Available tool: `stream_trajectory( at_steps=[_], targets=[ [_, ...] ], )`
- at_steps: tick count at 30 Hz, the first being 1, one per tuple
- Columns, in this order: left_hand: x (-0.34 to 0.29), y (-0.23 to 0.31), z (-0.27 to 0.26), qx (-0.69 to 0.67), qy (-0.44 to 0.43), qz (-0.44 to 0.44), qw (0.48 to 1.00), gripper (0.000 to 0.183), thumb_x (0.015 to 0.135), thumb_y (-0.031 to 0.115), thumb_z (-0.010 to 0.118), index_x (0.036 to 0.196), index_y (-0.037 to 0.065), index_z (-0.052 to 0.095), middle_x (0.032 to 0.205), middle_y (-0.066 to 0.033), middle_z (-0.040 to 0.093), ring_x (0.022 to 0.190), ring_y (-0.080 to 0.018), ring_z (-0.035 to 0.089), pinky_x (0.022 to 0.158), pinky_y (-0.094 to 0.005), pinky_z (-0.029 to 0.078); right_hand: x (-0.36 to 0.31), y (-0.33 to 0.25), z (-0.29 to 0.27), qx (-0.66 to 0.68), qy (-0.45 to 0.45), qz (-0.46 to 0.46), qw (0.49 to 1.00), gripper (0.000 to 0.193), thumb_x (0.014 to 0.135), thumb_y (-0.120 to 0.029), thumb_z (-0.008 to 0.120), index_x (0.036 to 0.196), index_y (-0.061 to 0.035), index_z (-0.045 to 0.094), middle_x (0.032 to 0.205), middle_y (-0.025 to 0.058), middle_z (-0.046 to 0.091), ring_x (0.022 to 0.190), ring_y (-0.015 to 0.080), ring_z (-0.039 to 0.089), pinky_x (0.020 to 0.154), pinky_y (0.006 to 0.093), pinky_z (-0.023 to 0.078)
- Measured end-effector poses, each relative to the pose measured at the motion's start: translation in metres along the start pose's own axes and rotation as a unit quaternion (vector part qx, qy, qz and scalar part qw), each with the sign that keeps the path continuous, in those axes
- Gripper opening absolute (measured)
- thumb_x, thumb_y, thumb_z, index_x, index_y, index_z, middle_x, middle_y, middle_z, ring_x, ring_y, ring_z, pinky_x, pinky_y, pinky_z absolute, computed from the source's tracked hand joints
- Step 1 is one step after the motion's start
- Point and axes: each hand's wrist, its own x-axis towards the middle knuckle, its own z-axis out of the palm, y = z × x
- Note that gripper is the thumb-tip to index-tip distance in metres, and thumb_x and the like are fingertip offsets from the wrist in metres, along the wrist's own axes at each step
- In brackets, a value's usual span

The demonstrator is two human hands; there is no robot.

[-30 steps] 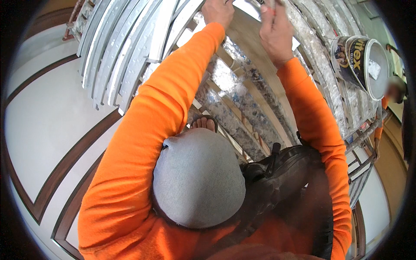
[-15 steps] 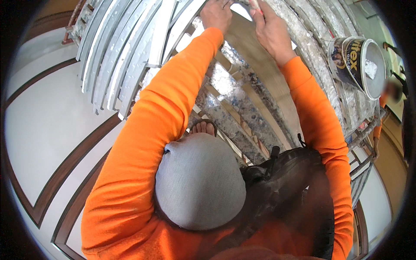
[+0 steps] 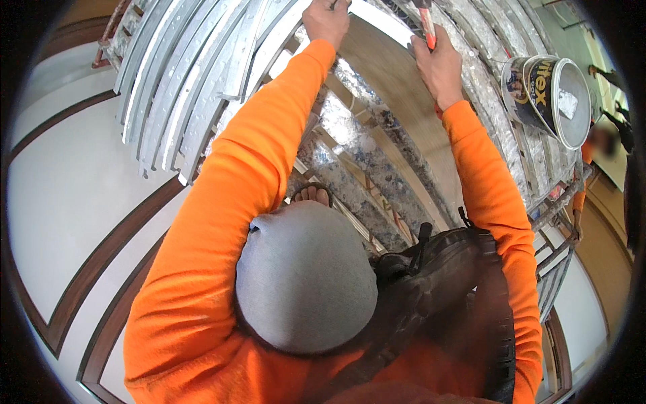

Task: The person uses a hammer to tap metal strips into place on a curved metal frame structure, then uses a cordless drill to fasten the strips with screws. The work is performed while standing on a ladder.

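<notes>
Gripped the red-and-white-handled tool (image 3: 428,27) in the right hand (image 3: 441,71), at the top of the frame just right of centre, with thumb and fingers wrapped around the lower part of its handle. Pointed its long axis up and slightly left, away from the wrist, with the metal end cut by the top edge and impossible to make out in full. Had the left hand (image 3: 326,23) well apart from it, near top centre, with fingers curled and partly out of frame; could not tell whether pinching anything or merely resting. Saw a bright white strip (image 3: 380,19) between the two hands, running from just beside the left fingertips down and rightward toward the right thumb, with a brown board (image 3: 397,81) along its lower side. Placed the tool inside the right hand's grasp, hence to the right of the left fingers. Noted silver metal channels (image 3: 192,74) side by side in the upper left. Saw a dark bucket (image 3: 525,111) at the upper right, beyond the right hand, with its mouth facing right and a whitish piece (image 3: 567,105) against the grey inside; could not identify that piece. Saw also a black bag (image 3: 451,259) right of the grey-clad knee (image 3: 306,276), with contents hidden.
</notes>
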Motion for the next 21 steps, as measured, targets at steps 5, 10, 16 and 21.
stream_trajectory(
  at_steps=[5, 10, 16, 21],
  targets=[
    [0.002, 0.003, -0.008, -0.059, -0.03, -0.01, 0.998, 0.023, 0.093, 0.02, 0.071, 0.107, 0.004, 0.078, 0.105, -0.0151, 0.077, 0.101, -0.0274, 0.071, 0.094, -0.0338, 0.053, -0.011, 0.009, -0.003, 0.047, -0.001, 0.031, 0.998, 0.039, 0.098, -0.03, 0.063, 0.128, -0.0052, 0.062, 0.094, 0.0293, 0.071, 0.091, 0.0503, 0.068, 0.081, 0.0515, 0.054],
    [0.004, 0.001, -0.006, -0.058, -0.058, 0.004, 0.997, 0.02, 0.093, 0.018, 0.07, 0.103, 0.004, 0.078, 0.106, -0.0129, 0.076, 0.102, -0.0263, 0.07, 0.093, -0.0321, 0.052, -0.011, 0.018, 0.007, 0.047, 0.022, -0.031, 0.998, 0.038, 0.1, -0.03, 0.062, 0.127, -0.0037, 0.065, 0.098, 0.0247, 0.072, 0.092, 0.0413, 0.07, 0.082, 0.043, 0.054],
    [0.002, -0.003, -0.004, -0.026, -0.053, 0.039, 0.998, 0.018, 0.094, 0.017, 0.068, 0.1, 0.005, 0.079, 0.105, -0.0121, 0.076, 0.101, -0.0269, 0.07, 0.091, -0.0328, 0.053, -0.012, 0.0, 0.007, 0.057, 0.006, -0.038, 0.998, 0.038, 0.1, -0.031, 0.061, 0.128, -0.0039, 0.064, 0.101, 0.027, 0.071, 0.094, 0.0456, 0.068, 0.084, 0.0459, 0.053],
    [0.003, -0.012, 0.003, -0.009, -0.04, 0.017, 0.999, 0.017, 0.092, 0.019, 0.071, 0.1, 0.006, 0.079, 0.108, -0.0128, 0.076, 0.102, -0.0294, 0.071, 0.092, -0.0356, 0.054, -0.005, -0.012, 0.009, 0.062, 0.0, -0.065, 0.996, 0.038, 0.101, -0.031, 0.06, 0.129, -0.0051, 0.062, 0.099, 0.0274, 0.071, 0.092, 0.0478, 0.068, 0.083, 0.0487, 0.053]
  ],
)
